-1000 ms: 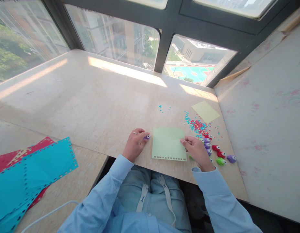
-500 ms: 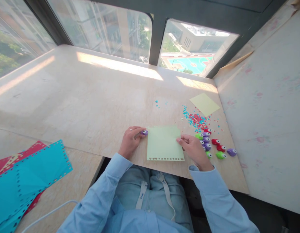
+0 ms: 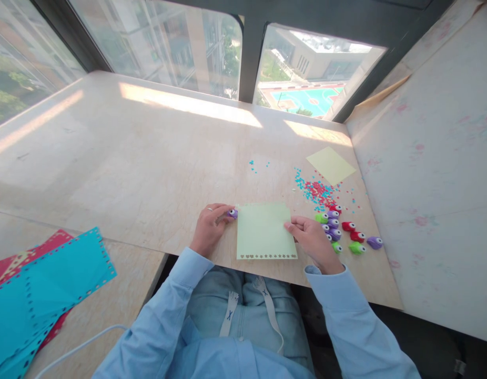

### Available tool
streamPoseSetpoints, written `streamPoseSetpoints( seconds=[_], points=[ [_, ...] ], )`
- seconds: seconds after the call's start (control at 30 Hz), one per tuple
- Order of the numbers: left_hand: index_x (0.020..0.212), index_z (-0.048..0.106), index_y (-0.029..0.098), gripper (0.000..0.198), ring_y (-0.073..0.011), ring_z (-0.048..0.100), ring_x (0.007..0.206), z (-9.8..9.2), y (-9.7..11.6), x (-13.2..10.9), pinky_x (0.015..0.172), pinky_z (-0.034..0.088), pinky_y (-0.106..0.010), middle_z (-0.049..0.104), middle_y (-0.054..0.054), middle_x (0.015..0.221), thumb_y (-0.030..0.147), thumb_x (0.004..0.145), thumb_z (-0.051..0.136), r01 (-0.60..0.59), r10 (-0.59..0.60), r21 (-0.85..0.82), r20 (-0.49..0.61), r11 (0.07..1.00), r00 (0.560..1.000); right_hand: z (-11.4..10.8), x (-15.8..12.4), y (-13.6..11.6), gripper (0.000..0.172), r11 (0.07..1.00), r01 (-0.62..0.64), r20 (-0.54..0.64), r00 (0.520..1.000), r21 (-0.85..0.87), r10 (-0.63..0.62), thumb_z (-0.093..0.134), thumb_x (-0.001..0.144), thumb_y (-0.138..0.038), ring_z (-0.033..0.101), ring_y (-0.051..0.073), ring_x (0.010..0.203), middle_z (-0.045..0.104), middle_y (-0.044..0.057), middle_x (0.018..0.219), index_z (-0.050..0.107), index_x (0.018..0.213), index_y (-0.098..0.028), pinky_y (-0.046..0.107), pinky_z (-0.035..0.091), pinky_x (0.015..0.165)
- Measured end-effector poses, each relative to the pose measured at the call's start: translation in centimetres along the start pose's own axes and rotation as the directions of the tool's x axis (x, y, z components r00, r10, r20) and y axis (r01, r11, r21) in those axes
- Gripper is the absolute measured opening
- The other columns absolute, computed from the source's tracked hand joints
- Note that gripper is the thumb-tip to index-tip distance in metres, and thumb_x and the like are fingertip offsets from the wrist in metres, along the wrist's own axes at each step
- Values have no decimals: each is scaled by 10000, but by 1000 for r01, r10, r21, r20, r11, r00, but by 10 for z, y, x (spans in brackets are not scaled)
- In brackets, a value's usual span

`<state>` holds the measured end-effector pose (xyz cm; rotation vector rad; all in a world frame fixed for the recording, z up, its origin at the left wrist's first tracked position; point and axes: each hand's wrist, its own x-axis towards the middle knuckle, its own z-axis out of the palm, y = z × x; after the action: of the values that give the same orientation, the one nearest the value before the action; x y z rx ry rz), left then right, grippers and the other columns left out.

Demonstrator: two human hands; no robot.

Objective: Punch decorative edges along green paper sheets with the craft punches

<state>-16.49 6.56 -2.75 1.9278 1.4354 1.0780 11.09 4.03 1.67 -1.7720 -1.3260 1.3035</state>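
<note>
A pale green sheet of paper [image 3: 264,231] lies in front of me, with a row of small punched shapes along its near edge. My left hand [image 3: 210,226] is closed on a purple craft punch [image 3: 232,213] at the sheet's upper left edge. Whether the paper sits inside the punch's slot I cannot tell. My right hand [image 3: 311,238] pinches the sheet's right edge between thumb and fingers. Close by on the right stand several more punches: purple [image 3: 333,233], red [image 3: 357,236] and green [image 3: 357,248].
Beyond the punches lies a heap of red and blue paper bits [image 3: 318,192], with a few blue bits [image 3: 252,166] farther left. A pale yellow-green sheet [image 3: 331,166] rests near the wall [image 3: 433,200]. Punched blue sheets [image 3: 66,284] overlap red ones [image 3: 58,239] at the left.
The view has shifted slightly. Both hands, the sheet and the purple punch hold nearly the same places relative to each other.
</note>
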Motion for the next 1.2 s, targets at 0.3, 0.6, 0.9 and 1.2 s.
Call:
streamPoseSetpoints(
  seconds=[0.3,0.6,0.9,1.2],
  points=[
    [1019,718,209,245,-218,616,987,0,0,0,894,503,-393,716,-69,1023,114,824,602,-10,10,-4,0,1000,1000,0,-1,2,340,1000,-11,0,1000,21,11,630,739,-466,695,245,801,758,71,854,696,882,-165,360,544,736],
    [1044,723,221,225,-220,623,972,1,0,-1,870,512,-398,716,-71,1008,184,856,606,-37,37,18,-13,999,999,10,-2,-3,334,1000,1,53,999,10,-1,604,793,-434,708,249,826,769,72,896,719,950,-163,377,563,758],
    [1111,687,208,256,-239,610,1018,-4,6,-6,902,494,-431,699,-91,1070,286,871,643,-66,64,88,29,994,998,27,-7,-1,386,987,64,-50,996,-150,-72,596,836,-480,697,250,810,751,100,889,708,1014,-156,375,536,753],
    [1133,666,209,255,-229,598,1057,-9,8,-8,926,497,-424,678,-91,1103,251,886,618,-79,78,96,14,992,997,44,-20,-19,336,489,495,58,743,-718,-667,498,950,-361,593,283,1034,650,152,1090,642,1188,-171,447,491,880]
  ],
)
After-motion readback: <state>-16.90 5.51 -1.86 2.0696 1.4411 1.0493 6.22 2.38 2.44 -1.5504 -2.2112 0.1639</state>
